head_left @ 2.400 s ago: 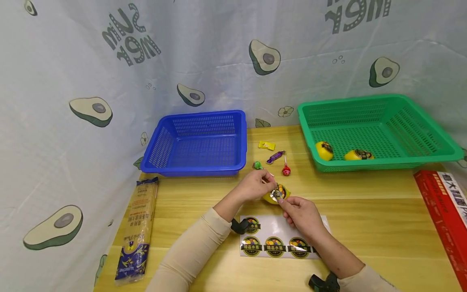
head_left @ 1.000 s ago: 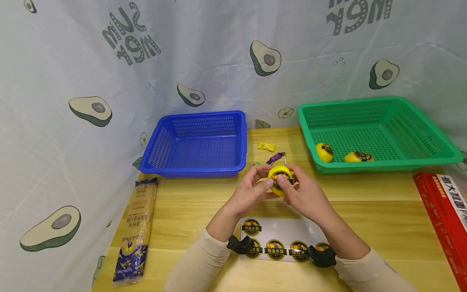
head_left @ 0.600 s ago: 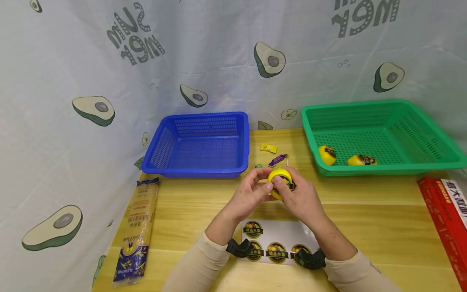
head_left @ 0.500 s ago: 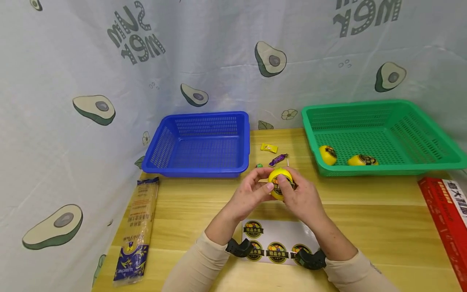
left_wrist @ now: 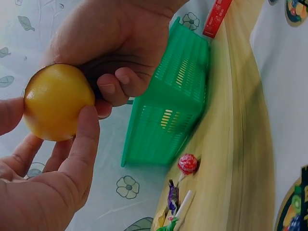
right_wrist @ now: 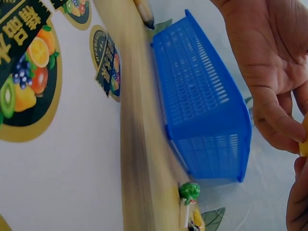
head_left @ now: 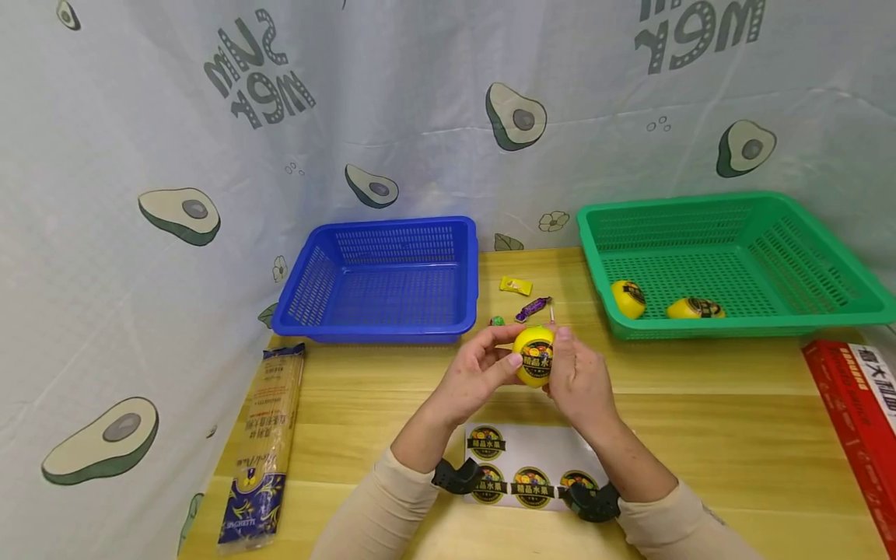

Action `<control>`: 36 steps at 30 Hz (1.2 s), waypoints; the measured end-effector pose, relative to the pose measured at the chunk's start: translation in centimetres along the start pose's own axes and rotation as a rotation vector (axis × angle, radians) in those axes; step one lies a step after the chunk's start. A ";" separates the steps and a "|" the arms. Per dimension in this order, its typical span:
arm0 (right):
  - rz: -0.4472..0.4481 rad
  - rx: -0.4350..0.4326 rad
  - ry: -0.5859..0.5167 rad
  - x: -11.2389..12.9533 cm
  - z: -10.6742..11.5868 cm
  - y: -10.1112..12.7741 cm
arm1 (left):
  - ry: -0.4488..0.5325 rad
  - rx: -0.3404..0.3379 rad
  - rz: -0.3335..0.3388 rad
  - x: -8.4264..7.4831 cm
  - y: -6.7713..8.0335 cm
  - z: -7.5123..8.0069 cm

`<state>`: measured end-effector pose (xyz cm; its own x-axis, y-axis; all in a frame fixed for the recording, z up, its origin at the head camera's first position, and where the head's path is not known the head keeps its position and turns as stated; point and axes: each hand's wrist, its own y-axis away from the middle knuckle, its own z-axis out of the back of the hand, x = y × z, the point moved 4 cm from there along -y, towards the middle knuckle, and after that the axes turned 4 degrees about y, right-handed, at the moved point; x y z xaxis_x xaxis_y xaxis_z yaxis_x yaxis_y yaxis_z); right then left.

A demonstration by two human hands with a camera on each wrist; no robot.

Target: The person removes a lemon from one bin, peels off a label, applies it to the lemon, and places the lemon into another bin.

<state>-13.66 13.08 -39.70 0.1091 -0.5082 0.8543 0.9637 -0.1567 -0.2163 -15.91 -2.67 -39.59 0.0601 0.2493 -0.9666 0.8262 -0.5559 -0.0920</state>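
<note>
Over the middle of the table, both hands hold a yellow lemon [head_left: 533, 359] off the surface. A round black-and-gold fruit sticker [head_left: 537, 356] lies on its near face. My left hand [head_left: 472, 377] grips the lemon from the left, thumb at the sticker's edge and fingers behind. In the left wrist view those fingertips press the bare back of the lemon [left_wrist: 57, 103]. My right hand [head_left: 581, 385] grips it from the right, its thumb upright along the side and its other fingers curled. The right wrist view shows only a sliver of the lemon [right_wrist: 303, 139].
Below the hands lies a sticker sheet [head_left: 528, 435] with several labels. Behind stand a blue basket [head_left: 378, 330] and a green basket [head_left: 700, 327] holding two labelled lemons [head_left: 694, 308]. Wrapped candies [head_left: 533, 309] lie between. Spaghetti [head_left: 259, 443] lies left, a red box [head_left: 850, 420] right.
The lemon was lower, with the sticker being laid on it; it has since been lifted and turned upright. My right thumb has moved off the sticker to the lemon's side, baring the label.
</note>
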 end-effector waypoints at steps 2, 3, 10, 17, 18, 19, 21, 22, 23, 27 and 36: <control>-0.001 -0.002 -0.007 0.0 -0.1 0.0 | -0.021 0.004 -0.007 0.0 0.0 0.1; 0.006 -0.007 -0.008 0.0 -0.1 0.0 | -0.038 0.007 -0.014 0.0 -0.1 0.2; 0.244 -0.082 0.064 0.6 -1.0 0.7 | -0.544 -0.077 -0.020 0.3 0.2 0.7; 0.377 -0.074 0.089 1.1 -1.7 1.5 | -0.732 -0.069 -0.022 0.3 0.3 0.5; 0.376 -0.071 0.077 1.1 -1.8 1.5 | -0.732 -0.077 -0.036 0.3 0.3 0.5; 0.373 -0.068 0.063 1.1 -1.8 1.5 | -0.736 -0.083 -0.061 0.2 0.3 0.4; 0.360 -0.059 0.032 1.1 -1.8 1.5 | -0.751 -0.095 -0.131 0.2 0.3 0.3; 0.353 -0.054 0.019 1.1 -1.9 1.5 | -0.763 -0.101 -0.173 0.1 0.3 0.2; 0.346 -0.048 0.005 1.0 -1.9 1.4 | -0.776 -0.107 -0.222 0.1 0.3 0.2; 0.315 -0.020 -0.039 1.0 -1.9 1.3 | -0.802 -0.135 -0.344 0.2 0.4 0.2; 0.068 0.213 -0.115 0.3 -1.2 0.3 | -0.641 -0.100 -0.151 0.9 0.1 1.1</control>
<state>-13.63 11.82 -40.10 0.1909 -0.4095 0.8921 0.9814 0.0631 -0.1811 -16.43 -3.38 -40.72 -0.3795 -0.2197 -0.8987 0.8495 -0.4676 -0.2444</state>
